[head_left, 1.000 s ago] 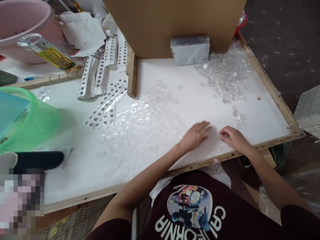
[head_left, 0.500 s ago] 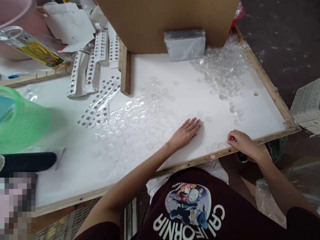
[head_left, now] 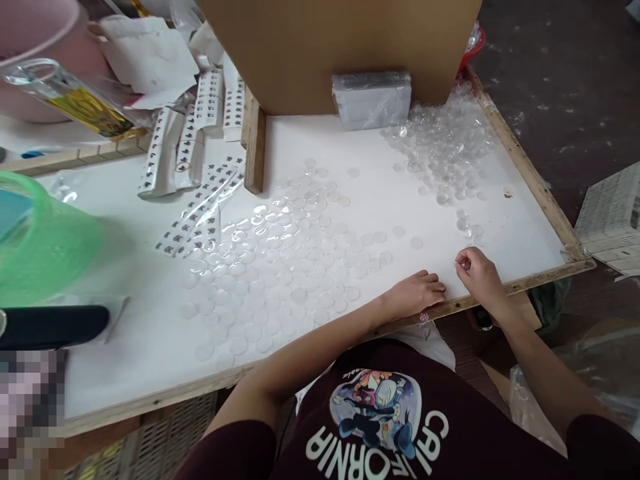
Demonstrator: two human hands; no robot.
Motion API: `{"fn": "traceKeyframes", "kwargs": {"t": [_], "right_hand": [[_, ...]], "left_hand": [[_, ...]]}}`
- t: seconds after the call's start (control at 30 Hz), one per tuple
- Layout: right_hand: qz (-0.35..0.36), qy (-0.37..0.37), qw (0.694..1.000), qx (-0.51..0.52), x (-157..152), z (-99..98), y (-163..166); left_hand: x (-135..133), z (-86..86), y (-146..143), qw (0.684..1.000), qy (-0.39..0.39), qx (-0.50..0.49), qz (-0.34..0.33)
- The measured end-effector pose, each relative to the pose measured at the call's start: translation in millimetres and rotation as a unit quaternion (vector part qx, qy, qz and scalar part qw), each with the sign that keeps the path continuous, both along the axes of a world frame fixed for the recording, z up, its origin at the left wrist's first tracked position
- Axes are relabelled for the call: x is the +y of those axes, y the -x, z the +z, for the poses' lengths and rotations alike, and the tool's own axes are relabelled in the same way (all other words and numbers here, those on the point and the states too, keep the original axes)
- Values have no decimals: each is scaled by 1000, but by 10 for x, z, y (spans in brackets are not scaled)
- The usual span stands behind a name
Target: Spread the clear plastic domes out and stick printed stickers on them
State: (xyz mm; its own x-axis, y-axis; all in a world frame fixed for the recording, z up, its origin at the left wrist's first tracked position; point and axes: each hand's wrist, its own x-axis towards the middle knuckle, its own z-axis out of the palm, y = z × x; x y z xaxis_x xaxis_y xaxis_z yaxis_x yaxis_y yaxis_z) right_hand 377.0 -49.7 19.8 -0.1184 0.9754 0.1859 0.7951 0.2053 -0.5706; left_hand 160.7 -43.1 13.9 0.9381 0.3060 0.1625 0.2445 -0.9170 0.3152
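My left hand [head_left: 419, 293] rests at the table's front edge, its fingers curled down so that the tips are hidden. Just to its right, my right hand [head_left: 479, 275] hovers low with thumb and forefinger pinched together; whatever is between them is too small to make out. Clear round discs [head_left: 299, 295] spread flat over the middle of the white tabletop [head_left: 380, 200]. A few small clear domed pieces [head_left: 463, 223] lie just beyond my right hand. Farther back is a heap of the same clear pieces [head_left: 445, 147].
A cardboard box [head_left: 340, 53] stands at the back, a plastic-wrapped pack [head_left: 373, 103] against it. Sticker sheets [head_left: 200, 210] and a wooden block [head_left: 254, 150] lie left of it. A green basket [head_left: 60, 247] is far left. A wooden rim [head_left: 530, 173] borders the table.
My left hand has moved right and toward me, from lying flat with fingers stretched to curled at the front edge, over where a row of discs lay. My right hand has lifted slightly away from the edge.
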Motion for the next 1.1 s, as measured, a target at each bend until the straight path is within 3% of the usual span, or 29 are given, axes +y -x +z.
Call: {"fn": "traceKeyframes", "kwargs": {"t": [0.17, 0.27, 0.4, 0.5, 0.6, 0.77, 0.97, 1.1], "right_hand": [[16, -39, 999, -30, 41, -126, 95], [45, -11, 998, -35, 31, -134, 122], [76, 30, 996, -22, 0, -80, 116], [61, 22, 998, -18, -12, -56, 121], [55, 0, 998, -28, -23, -68, 150], [105, 28, 989, -102, -19, -172, 233], [185, 53, 959, -209, 104, -357, 446], [268, 39, 935, -229, 197, -378, 707]], "left_hand": [[7, 17, -23, 999, 0, -3, 42], [-22, 20, -6, 990, 85, -50, 97], [-13, 4, 25, 925, 285, -119, 221], [53, 4, 44, 873, 362, -117, 306], [120, 20, 76, 863, 333, -120, 359], [78, 43, 266, 894, 224, -140, 363], [-254, 113, 724, 922, 148, -146, 327], [-517, 170, 1036, 907, 153, -171, 354]]}}
